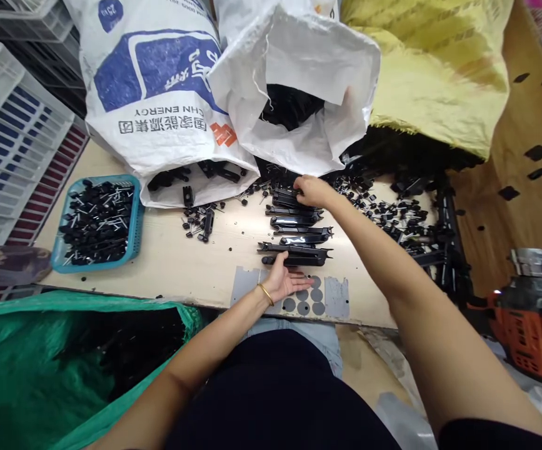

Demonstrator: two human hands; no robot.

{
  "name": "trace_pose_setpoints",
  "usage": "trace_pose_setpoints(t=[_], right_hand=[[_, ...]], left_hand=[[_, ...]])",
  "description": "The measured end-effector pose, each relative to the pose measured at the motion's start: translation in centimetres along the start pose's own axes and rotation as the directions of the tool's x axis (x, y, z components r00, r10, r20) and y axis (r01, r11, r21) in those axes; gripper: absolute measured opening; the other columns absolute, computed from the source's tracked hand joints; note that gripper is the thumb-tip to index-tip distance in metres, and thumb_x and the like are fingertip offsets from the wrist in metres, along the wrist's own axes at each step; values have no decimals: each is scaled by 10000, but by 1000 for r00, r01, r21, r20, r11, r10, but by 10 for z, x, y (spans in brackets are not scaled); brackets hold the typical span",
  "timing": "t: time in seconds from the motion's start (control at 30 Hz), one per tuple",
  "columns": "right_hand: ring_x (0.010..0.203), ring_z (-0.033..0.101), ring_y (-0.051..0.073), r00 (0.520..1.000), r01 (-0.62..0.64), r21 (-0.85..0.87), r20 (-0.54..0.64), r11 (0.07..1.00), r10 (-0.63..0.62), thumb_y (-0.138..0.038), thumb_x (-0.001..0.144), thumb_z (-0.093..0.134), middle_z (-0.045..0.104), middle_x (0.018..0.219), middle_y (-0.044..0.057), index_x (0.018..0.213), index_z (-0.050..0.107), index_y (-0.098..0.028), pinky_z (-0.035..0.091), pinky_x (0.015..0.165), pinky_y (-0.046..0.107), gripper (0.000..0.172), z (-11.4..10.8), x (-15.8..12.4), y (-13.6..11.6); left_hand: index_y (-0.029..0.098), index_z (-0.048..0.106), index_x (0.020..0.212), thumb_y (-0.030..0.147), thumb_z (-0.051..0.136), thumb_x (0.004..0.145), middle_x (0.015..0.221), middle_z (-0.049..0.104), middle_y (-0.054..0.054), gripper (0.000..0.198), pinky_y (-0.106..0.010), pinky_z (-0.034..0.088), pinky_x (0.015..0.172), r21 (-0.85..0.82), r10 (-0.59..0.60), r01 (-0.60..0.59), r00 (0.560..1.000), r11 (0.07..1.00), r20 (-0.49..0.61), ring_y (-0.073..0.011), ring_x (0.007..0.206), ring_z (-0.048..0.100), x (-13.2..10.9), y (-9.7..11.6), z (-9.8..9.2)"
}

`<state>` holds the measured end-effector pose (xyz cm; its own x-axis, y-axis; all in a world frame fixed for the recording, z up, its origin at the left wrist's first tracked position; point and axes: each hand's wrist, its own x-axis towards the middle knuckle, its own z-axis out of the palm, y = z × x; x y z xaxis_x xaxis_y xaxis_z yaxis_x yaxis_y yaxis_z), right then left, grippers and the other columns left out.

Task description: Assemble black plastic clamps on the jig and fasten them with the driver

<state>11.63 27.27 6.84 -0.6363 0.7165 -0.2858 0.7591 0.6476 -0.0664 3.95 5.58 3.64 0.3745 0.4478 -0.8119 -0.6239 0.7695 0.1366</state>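
Observation:
A row of long black plastic parts (299, 235) with forked ends lies across the table in front of me. Beside the nearest black part (315, 257) is my left hand (286, 282), its fingers stretched out to the right and its thumb touching or close to the part. At the far end of the row, my right hand (312, 190) has its fingers curled down onto another black part (284, 198); the fingertips are partly hidden. Grey round pads (303, 307) and grey sheets (336, 297) are fixed at the table's front edge, below my left hand.
A blue basket (138, 234) of black-headed pins stands left. White sacks (172, 150) and a yellow sack (439, 81) line the back. Loose pins (383, 212) are scattered right. A green sack (27, 375) hangs front left; an orange power tool (528, 328) is at right.

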Motion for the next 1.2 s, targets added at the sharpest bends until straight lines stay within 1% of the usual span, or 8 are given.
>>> trace_pose_setpoints(t=[0.17, 0.4, 0.6, 0.7, 0.83, 0.93, 1.07, 1.2], right_hand=[[1108, 577, 326, 988, -120, 2, 100, 993, 119, -106, 774, 539, 621, 1176, 243, 1192, 585, -36, 467, 897, 381, 426, 16, 17, -6], [883, 638, 196, 971, -163, 205, 207, 965, 120, -354, 823, 575, 702, 963, 77, 1014, 674, -140, 487, 751, 263, 303, 16, 15, 29], [791, 622, 177, 929, -277, 707, 370, 651, -7, -494, 661, 732, 685, 894, 49, 920, 670, -164, 498, 699, 273, 424, 29, -16, 27], [736, 599, 169, 921, -246, 735, 380, 631, -85, -440, 580, 802, 652, 802, 20, 800, 625, -190, 490, 660, 275, 377, 27, -35, 25], [694, 571, 148, 966, -240, 783, 249, 574, 64, -393, 613, 789, 596, 764, -8, 794, 538, -189, 488, 638, 277, 370, 31, -53, 25], [693, 608, 161, 936, -348, 845, 294, 405, 192, -319, 598, 810, 628, 815, -3, 975, 526, -198, 522, 640, 307, 487, 41, -63, 26], [700, 656, 177, 881, -427, 904, 412, 18, 233, -366, 649, 780, 691, 865, 51, 1022, 568, -177, 563, 644, 321, 468, 60, -86, 23], [612, 644, 176, 817, -440, 884, 468, -159, 337, -405, 687, 741, 687, 746, 62, 900, 607, -150, 563, 567, 309, 358, 72, -123, 7]], left_hand=[[91, 548, 1076, 536, 268, 902, 914, 593, -133, 554, -404, 477, 933, 12, -20, 20, 1000, 1000, 15, -294, 996, 665, -4, 9, -4], [154, 599, 912, 429, 378, 922, 881, 669, -76, 353, -401, 456, 939, 48, 138, -135, 987, 990, -76, -188, 786, 654, -9, -11, -8], [134, 594, 885, 287, 411, 934, 886, 700, -90, 243, -357, 516, 844, -27, 242, -246, 965, 969, -101, -195, 830, 661, -16, -19, -6], [136, 593, 959, 349, 377, 959, 937, 701, -91, 303, -356, 533, 811, -86, 251, -261, 962, 962, -112, -194, 816, 663, -13, -15, -6], [144, 599, 959, 328, 434, 941, 883, 695, -48, 248, -286, 529, 781, -16, 389, -403, 891, 915, -233, -154, 781, 652, -2, -1, -6], [136, 596, 871, 261, 484, 904, 731, 661, -8, 172, -257, 533, 744, 37, 455, -466, 839, 884, -297, -122, 671, 627, 3, 15, -7], [134, 569, 735, 194, 522, 852, 605, 617, 1, 139, -271, 546, 685, 17, 377, -383, 899, 924, -222, -114, 534, 583, 1, 33, -12], [134, 595, 723, 235, 565, 832, 589, 623, -7, 151, -277, 544, 661, 141, 339, -322, 932, 936, -124, -113, 502, 568, 4, 37, -15]])
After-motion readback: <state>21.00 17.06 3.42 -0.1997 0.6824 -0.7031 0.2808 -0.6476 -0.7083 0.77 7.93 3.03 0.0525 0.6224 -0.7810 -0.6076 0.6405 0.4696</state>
